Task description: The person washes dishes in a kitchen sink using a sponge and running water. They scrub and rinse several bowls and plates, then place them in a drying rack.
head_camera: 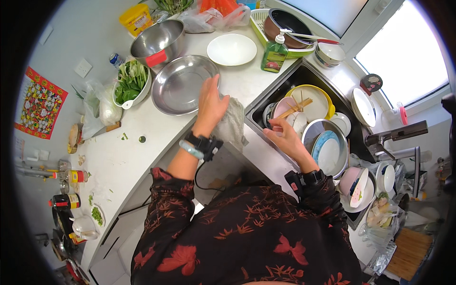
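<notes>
My left hand (211,105) is at the right rim of a shallow stainless steel basin (180,83), thumb apart from the fingers; nothing shows in it. I cannot tell whether it touches the rim. A grey cloth (229,123) hangs over the counter edge beside that wrist. Above the sink's near edge my right hand (286,137) is spread, holding nothing visible. Beyond its fingers, the black sink (256,114) holds stacked dishes: a pink bowl (284,107), wooden chopsticks (295,108), a yellow-rimmed basin (313,99) and a steel bowl (342,149) with a blue-rimmed plate (326,139) inside.
A white dish (231,50) and a green pump bottle (274,57) stand behind the sink. Left are a deep steel bowl (158,41) and a strainer of leafy greens (131,83). A knife (107,129) lies near the wall. The faucet (399,133) reaches over the sink's right side.
</notes>
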The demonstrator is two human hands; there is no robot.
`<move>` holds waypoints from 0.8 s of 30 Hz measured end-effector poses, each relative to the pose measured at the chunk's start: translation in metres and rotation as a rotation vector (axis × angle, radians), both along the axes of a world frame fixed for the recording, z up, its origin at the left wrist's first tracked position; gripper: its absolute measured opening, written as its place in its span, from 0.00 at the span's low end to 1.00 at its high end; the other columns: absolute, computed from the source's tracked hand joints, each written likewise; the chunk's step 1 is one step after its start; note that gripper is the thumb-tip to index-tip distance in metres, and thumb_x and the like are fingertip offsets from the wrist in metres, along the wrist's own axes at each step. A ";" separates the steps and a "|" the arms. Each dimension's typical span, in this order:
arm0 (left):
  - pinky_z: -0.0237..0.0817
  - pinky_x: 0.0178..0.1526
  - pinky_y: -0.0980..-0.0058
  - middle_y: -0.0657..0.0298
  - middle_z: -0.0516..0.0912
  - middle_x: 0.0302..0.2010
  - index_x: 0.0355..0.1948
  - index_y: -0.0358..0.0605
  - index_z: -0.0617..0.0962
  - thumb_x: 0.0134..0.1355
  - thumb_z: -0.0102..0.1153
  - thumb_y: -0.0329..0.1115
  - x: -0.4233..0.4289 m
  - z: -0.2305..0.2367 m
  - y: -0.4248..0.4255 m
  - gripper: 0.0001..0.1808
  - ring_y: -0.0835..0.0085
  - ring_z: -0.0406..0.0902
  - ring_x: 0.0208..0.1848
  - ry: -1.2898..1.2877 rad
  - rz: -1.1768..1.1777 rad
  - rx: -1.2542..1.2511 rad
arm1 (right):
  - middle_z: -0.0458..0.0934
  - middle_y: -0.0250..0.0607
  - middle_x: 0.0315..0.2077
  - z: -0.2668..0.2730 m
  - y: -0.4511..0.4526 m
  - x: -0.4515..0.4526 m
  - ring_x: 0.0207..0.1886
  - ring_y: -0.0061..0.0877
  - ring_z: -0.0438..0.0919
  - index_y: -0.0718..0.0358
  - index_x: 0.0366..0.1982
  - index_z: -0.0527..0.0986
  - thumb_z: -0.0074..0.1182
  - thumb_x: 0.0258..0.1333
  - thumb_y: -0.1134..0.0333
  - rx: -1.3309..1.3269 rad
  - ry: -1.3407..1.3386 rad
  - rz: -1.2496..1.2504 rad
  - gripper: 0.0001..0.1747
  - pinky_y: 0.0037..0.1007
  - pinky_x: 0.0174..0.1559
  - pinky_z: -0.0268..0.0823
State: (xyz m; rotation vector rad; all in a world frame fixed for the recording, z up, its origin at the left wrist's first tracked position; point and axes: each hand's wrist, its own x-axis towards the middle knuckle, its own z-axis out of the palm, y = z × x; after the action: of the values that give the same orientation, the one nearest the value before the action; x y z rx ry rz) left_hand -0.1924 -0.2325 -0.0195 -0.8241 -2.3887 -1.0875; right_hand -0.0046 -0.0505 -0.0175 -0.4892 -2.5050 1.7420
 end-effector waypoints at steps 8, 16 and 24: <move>0.40 0.68 0.49 0.32 0.55 0.65 0.62 0.26 0.61 0.62 0.51 0.45 0.075 -0.059 0.003 0.36 0.39 0.50 0.69 -0.143 -0.038 -0.420 | 0.80 0.40 0.36 0.003 0.030 0.003 0.41 0.21 0.77 0.73 0.43 0.74 0.50 0.62 0.65 -0.220 0.026 -0.032 0.16 0.22 0.45 0.68; 0.27 0.70 0.45 0.32 0.48 0.68 0.66 0.25 0.50 0.61 0.48 0.51 -0.008 -0.085 0.076 0.45 0.41 0.40 0.72 -0.316 0.097 -0.326 | 0.80 0.38 0.34 0.001 0.051 0.030 0.38 0.18 0.77 0.72 0.42 0.74 0.48 0.63 0.66 -0.326 0.001 -0.182 0.15 0.19 0.43 0.68; 0.25 0.70 0.47 0.41 0.45 0.71 0.70 0.38 0.50 0.63 0.43 0.49 -0.051 -0.095 0.124 0.40 0.46 0.36 0.74 -0.290 -0.004 -0.510 | 0.80 0.41 0.35 -0.003 0.072 0.072 0.38 0.21 0.78 0.71 0.43 0.74 0.47 0.65 0.66 -0.381 0.003 -0.355 0.14 0.21 0.44 0.70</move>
State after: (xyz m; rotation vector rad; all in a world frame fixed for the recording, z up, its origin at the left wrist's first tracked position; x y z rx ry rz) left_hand -0.2430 -0.1090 -0.1141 -0.8740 -2.9729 -0.6306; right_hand 0.0670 0.0212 -0.0202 -0.8864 -1.9244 2.0537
